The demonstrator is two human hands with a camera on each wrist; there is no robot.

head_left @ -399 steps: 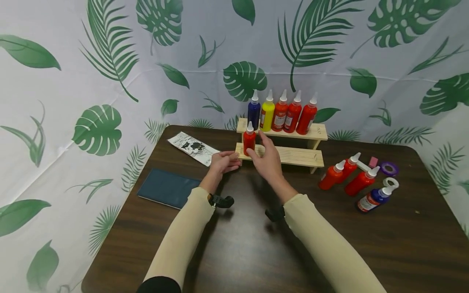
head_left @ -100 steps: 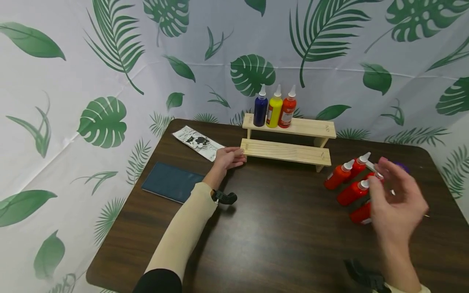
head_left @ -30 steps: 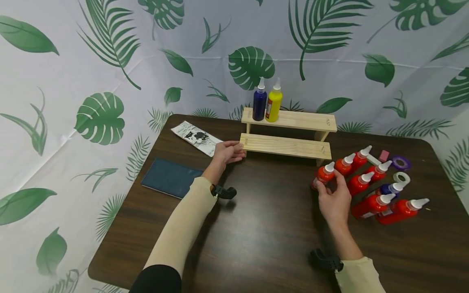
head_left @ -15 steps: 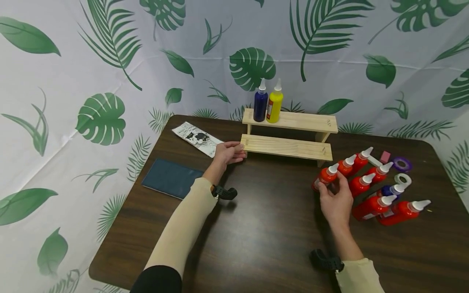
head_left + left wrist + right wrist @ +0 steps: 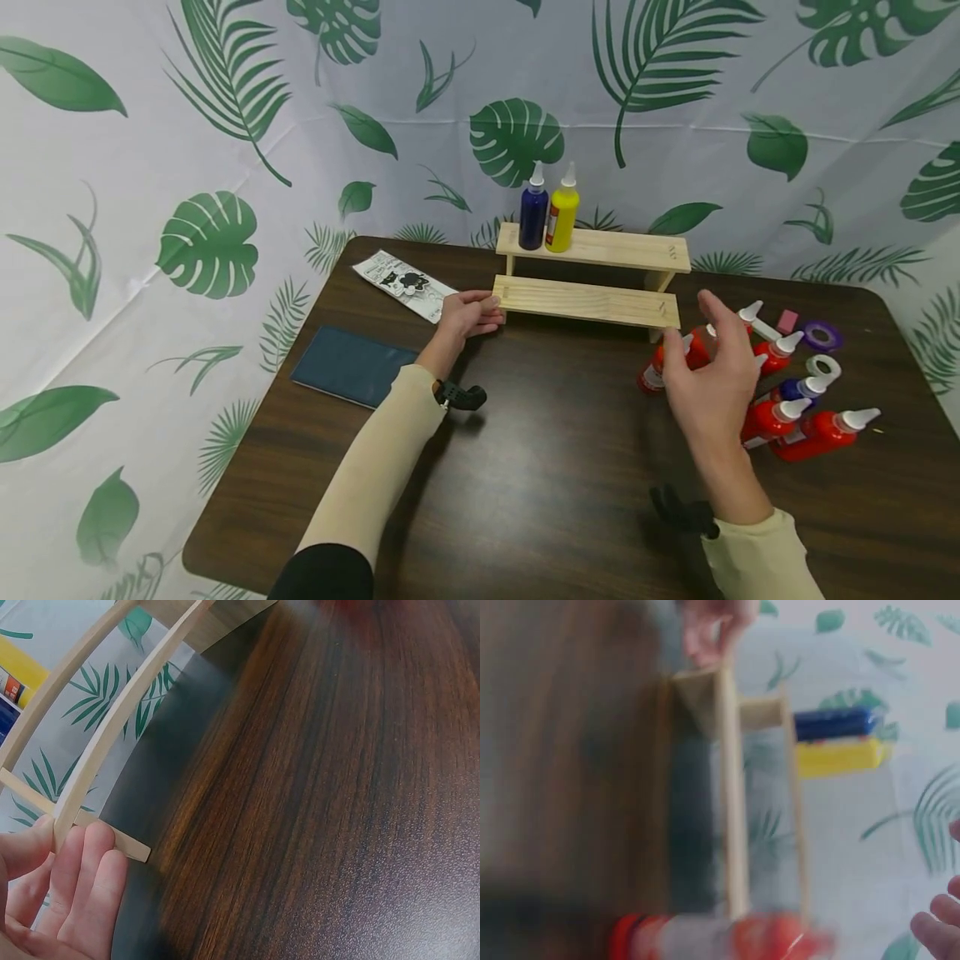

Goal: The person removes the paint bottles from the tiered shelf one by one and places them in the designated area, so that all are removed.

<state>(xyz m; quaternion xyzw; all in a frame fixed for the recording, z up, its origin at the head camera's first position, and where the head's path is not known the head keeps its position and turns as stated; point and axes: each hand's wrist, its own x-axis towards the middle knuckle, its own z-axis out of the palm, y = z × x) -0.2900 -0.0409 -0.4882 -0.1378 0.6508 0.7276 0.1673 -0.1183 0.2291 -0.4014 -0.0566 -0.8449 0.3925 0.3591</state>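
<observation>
My left hand (image 5: 467,317) pinches the left end of a two-step wooden rack (image 5: 592,300), at its lower board; the left wrist view shows thumb and fingers on that board's end. On the upper board stand a dark blue squeeze bottle (image 5: 533,218) and a yellow squeeze bottle (image 5: 562,220), both white-capped. My right hand (image 5: 712,379) is raised with fingers spread, holding nothing. Just left of it, a red squeeze bottle (image 5: 652,377) stands upright on the table, partly covered by the hand. In the blurred right wrist view, a red bottle (image 5: 697,937) crosses the bottom edge.
Behind the right hand are several more red bottles (image 5: 813,437) and a blue bottle (image 5: 791,389), plus purple tape (image 5: 822,335), white tape (image 5: 823,367) and a pink block (image 5: 787,322). A dark notebook (image 5: 356,367) and a printed packet (image 5: 405,285) lie at left.
Bottles have gone from the rack to the right-hand group since the oldest frame. Over the last half second my right hand has let go of the red bottle and lifted; my left hand stayed put.
</observation>
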